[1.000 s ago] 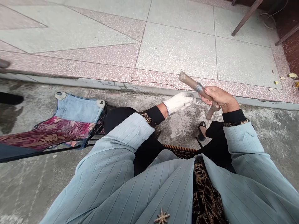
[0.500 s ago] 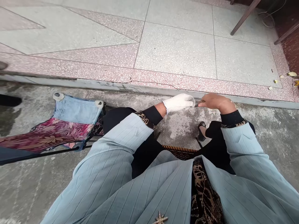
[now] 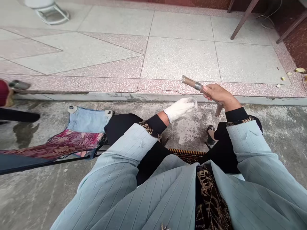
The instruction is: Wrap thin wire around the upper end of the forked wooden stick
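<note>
My bare right hand is wrapped round a brown wooden stick, its far end pointing up and left. Thin grey wire is wound in a band round the stick, just ahead of my fingers. A second wooden piece shows below the palm; whether it joins the stick is hidden. My left hand, in a white knitted glove, is closed just below and left of the stick. A fine strand seems to run from its fingertips up to the wound band.
A raised tiled step lies beyond my hands. To my left stands a folding chair with denim and floral cloth. A metal cup-like object sits at the step's left edge. Table legs and a white stool are farther back.
My right hand has turned and lifted a little, bringing the stick and its wound wire into sight. My left hand has moved slightly left, away from the right. The view has shifted.
</note>
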Action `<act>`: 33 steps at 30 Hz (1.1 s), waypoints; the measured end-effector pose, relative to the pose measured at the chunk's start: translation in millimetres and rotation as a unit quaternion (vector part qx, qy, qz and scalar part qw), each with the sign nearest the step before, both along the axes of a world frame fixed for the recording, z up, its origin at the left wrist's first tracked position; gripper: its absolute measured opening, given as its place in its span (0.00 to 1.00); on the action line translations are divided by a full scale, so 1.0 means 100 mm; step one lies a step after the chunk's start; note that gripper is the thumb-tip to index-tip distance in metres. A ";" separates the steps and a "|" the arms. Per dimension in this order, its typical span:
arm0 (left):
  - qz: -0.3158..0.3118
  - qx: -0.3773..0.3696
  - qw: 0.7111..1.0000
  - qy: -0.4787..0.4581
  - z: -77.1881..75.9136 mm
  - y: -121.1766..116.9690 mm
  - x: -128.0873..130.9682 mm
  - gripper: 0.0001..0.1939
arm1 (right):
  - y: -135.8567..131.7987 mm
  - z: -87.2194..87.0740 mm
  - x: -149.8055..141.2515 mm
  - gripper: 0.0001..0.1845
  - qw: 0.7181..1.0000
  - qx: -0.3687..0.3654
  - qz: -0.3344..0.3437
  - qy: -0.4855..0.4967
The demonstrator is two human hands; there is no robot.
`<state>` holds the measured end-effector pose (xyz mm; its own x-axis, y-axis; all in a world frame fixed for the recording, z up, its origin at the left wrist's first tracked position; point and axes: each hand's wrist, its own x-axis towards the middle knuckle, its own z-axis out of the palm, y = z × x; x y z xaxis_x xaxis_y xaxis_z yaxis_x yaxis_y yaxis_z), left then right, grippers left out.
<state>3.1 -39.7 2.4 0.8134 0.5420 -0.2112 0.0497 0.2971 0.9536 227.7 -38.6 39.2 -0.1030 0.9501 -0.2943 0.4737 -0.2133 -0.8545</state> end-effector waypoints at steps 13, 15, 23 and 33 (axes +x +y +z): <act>-0.035 0.006 0.999 0.033 -0.34 -0.02 -0.13 0.13 | -0.25 0.08 0.13 0.24 0.967 -0.077 0.141 0.196; -0.051 0.093 0.990 0.096 -0.36 0.03 -0.12 0.11 | -0.29 0.11 0.17 0.26 0.933 -0.114 0.288 0.181; -0.043 0.280 0.943 0.177 -0.07 0.11 -0.12 0.09 | -0.26 -0.09 -0.04 0.28 0.856 -0.233 0.404 -0.221; -0.071 0.004 0.997 0.042 -0.34 -0.12 -0.01 0.12 | -0.11 -0.06 0.10 0.26 0.991 -0.081 0.062 -0.091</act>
<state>2.0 -51.9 -31.4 0.8622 0.4240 -0.2772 0.1702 0.2729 0.9469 237.4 -49.9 33.6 -0.1479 0.8718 -0.4671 0.6473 -0.2717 -0.7121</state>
